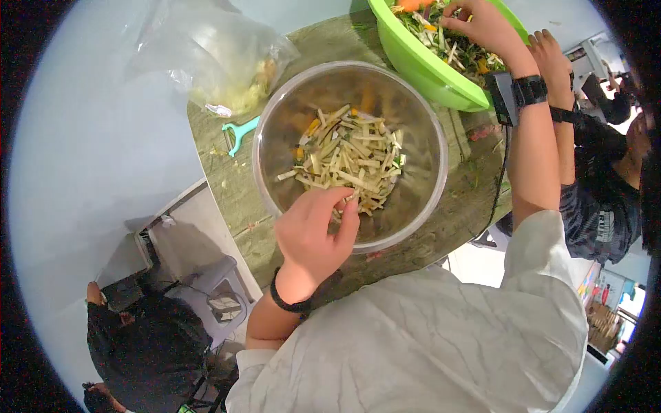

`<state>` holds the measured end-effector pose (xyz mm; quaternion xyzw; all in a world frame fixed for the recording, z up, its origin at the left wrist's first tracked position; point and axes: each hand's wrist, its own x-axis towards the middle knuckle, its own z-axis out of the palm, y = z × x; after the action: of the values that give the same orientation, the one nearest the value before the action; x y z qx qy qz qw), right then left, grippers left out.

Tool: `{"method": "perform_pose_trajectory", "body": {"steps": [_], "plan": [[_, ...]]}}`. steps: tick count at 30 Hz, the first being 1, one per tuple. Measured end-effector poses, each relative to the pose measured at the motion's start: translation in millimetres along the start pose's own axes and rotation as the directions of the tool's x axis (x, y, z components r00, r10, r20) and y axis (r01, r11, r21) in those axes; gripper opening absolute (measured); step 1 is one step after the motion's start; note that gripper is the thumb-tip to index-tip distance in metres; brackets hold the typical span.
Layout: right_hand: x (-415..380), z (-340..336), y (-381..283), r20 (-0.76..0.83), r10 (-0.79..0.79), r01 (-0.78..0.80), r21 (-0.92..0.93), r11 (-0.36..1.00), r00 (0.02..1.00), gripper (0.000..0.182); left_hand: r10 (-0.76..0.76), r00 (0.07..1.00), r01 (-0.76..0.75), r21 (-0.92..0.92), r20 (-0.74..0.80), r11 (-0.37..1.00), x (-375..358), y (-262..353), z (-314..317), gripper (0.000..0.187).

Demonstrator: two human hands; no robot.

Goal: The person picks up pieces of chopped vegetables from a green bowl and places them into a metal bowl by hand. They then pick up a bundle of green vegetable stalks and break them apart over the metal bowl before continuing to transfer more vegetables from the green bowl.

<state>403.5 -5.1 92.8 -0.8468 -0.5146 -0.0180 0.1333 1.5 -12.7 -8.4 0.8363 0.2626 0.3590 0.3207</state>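
A steel bowl (420, 199) stands on the table with a loose heap of pale vegetable strips (351, 155), some orange and green bits among them. My left hand (317, 230) is over its near side, thumb and forefinger pinched on what looks like a pale vegetable strip. At the upper right, a green basin (413, 65) holds a mix of chopped greens, pale strips and orange pieces. My right hand (478, 24) is above that mix with its fingers drawn together; whatever is between them is too small to make out. A black device is strapped to my right wrist.
A clear plastic bag (227, 62) with pale contents lies on the wooden table (234, 199) at the upper left. Beside the bowl is a turquoise peeler (241, 134). Another person's hand (551, 58) is by the basin's right side. Someone in black is at lower left.
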Motion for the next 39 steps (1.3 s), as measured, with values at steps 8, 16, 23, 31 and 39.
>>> {"method": "perform_pose_trajectory", "body": {"steps": [8, 16, 23, 31, 39], "plan": [[3, 10, 8, 0.072, -0.137, 0.13, 0.091, 0.987, 0.988, 0.021, 0.036, 0.999, -0.036, 0.006, 0.014, 0.999, -1, -5, 1, 0.014], [3, 10, 9, 0.196, -0.081, 0.078, 0.024, 0.997, 0.977, 0.021, 0.05, 0.999, -0.05, 0.01, 0.016, 0.999, 1, -5, 0, 0.014], [0, 7, 3, 0.18, -0.108, 0.075, 0.181, 0.981, 0.978, 0.016, 0.037, 0.999, -0.037, 0.003, 0.02, 0.999, 1, -3, -1, 0.014], [-5, 4, 0, -0.027, 0.045, -0.029, 0.423, 0.906, 0.999, 0.015, 0.033, 0.999, -0.033, 0.012, 0.03, 0.999, 2, -1, -1, 0.014], [-12, -7, -7, 0.04, -0.068, 0.001, 0.855, 0.519, 0.997, 0.018, 0.033, 0.999, -0.033, 0.011, 0.039, 0.999, 3, 0, -2, 0.014]]}}
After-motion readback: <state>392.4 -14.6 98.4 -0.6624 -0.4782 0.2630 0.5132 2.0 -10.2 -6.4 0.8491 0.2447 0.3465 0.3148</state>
